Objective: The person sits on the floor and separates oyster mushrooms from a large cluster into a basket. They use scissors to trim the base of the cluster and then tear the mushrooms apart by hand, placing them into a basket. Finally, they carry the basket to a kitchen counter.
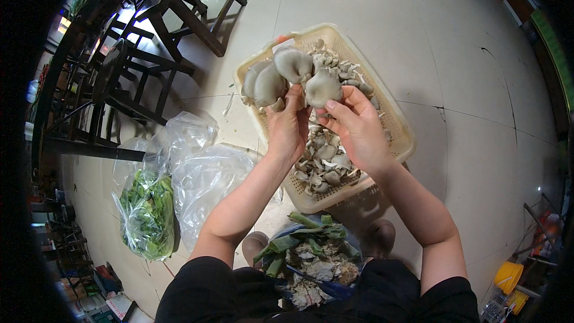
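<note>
My left hand (289, 128) grips a cluster of large grey oyster mushrooms (269, 84) from below. On the right side of that cluster, my right hand (358, 128) pinches a broad mushroom cap (323, 88) between thumb and fingers. Whether this cap is still joined to the cluster, I cannot tell. Both hands are above a cream plastic basket (403, 141) with perforated walls. Smaller oyster mushrooms (326, 154) lie loose in the basket, some hidden by my hands and forearms.
Between my feet stands a bin holding green leaf scraps (287, 243) and mushroom-base waste (320, 269). Left on the tiled floor (471, 179) are clear plastic bags (210, 175) and a bag of leafy greens (148, 215). Dark wooden stools (134, 67) stand upper left, a yellow container (508, 277) lower right.
</note>
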The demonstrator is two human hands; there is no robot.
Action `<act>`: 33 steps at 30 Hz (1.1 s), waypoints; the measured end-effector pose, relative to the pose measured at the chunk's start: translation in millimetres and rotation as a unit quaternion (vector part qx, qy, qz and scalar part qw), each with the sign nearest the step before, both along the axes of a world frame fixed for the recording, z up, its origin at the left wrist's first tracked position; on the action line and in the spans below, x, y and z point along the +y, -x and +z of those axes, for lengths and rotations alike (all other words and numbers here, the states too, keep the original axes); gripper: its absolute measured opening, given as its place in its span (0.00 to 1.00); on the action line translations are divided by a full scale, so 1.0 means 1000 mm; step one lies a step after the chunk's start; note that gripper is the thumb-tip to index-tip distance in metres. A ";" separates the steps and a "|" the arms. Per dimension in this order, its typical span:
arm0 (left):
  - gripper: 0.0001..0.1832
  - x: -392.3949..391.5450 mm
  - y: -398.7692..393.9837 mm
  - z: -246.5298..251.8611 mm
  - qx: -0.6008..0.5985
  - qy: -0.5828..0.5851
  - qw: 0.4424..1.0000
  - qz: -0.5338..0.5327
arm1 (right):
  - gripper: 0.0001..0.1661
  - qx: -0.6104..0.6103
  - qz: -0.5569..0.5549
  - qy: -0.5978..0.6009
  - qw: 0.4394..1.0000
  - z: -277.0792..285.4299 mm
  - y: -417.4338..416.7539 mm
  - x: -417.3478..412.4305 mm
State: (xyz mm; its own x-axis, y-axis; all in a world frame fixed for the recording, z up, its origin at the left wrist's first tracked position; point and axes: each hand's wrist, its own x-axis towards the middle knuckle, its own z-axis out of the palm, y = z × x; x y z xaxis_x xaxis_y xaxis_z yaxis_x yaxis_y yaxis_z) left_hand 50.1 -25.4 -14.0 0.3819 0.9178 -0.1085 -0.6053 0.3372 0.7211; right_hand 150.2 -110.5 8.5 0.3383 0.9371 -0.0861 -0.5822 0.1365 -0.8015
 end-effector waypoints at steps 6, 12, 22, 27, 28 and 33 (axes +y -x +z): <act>0.18 0.002 0.002 -0.009 0.058 -0.042 0.997 0.004 | 0.11 0.023 -0.024 0.004 0.999 0.002 -0.006 0.000; 0.15 0.014 -0.005 0.016 -0.075 0.109 0.989 -0.071 | 0.15 -0.511 -0.119 -0.155 0.837 0.007 -0.003 -0.006; 0.13 0.040 -0.007 0.043 -0.199 0.212 0.956 -0.036 | 0.14 -0.495 -0.106 -0.185 0.842 0.043 0.013 -0.039; 0.28 0.056 0.028 0.057 -0.285 0.209 0.892 -0.281 | 0.10 -0.024 0.008 -0.020 0.999 0.043 -0.009 -0.039; 0.30 0.048 0.031 0.062 -0.254 0.204 0.911 -0.254 | 0.10 0.016 0.028 0.003 0.999 0.039 -0.018 -0.038; 0.27 0.012 0.030 0.066 -0.206 0.258 0.876 -0.352 | 0.10 -0.068 0.026 0.063 0.995 0.024 -0.025 -0.028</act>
